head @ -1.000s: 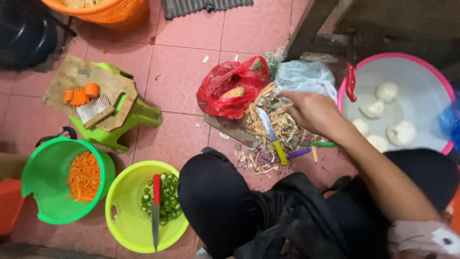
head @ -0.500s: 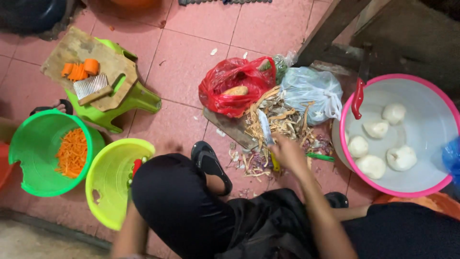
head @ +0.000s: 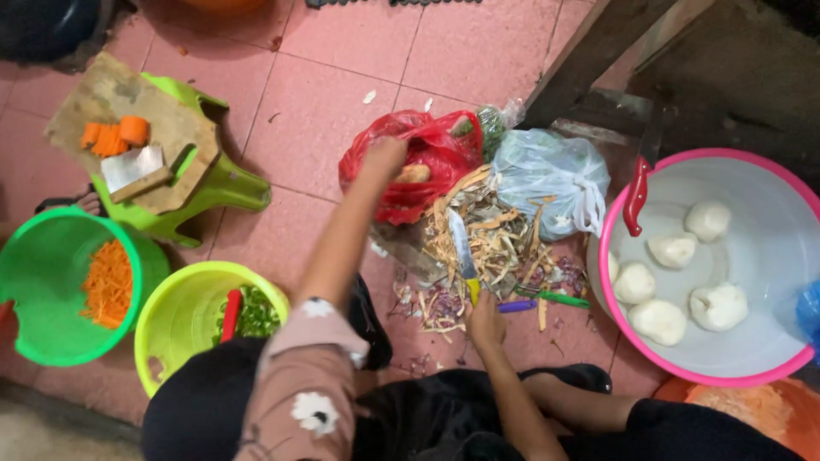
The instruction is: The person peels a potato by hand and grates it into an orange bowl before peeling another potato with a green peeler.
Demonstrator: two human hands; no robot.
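Observation:
My left hand (head: 384, 156) reaches forward and closes on the rim of a red plastic bag (head: 431, 141) with something yellowish inside. My right hand (head: 484, 323) rests low on the pink tiled floor, its fingers at the yellow handle end of a knife (head: 459, 246). I cannot tell whether it grips the handle. The knife lies on a heap of brown peelings (head: 500, 239). A purple peeler (head: 517, 306) and a green one (head: 559, 298) lie just right of my right hand.
A pink-rimmed white basin (head: 709, 376) at the right holds several peeled white roots (head: 717, 306). A pale tied plastic bag (head: 547, 175) sits behind the peelings. At left are a yellow-green bowl (head: 179, 312), a green bowl (head: 43, 256) of shredded carrot, and a cutting board (head: 120, 98) on a green stool.
My left arm has come into view and stretched forward to the red bag. My right hand has pulled back from the peelings to the knife handle. The view shifted.

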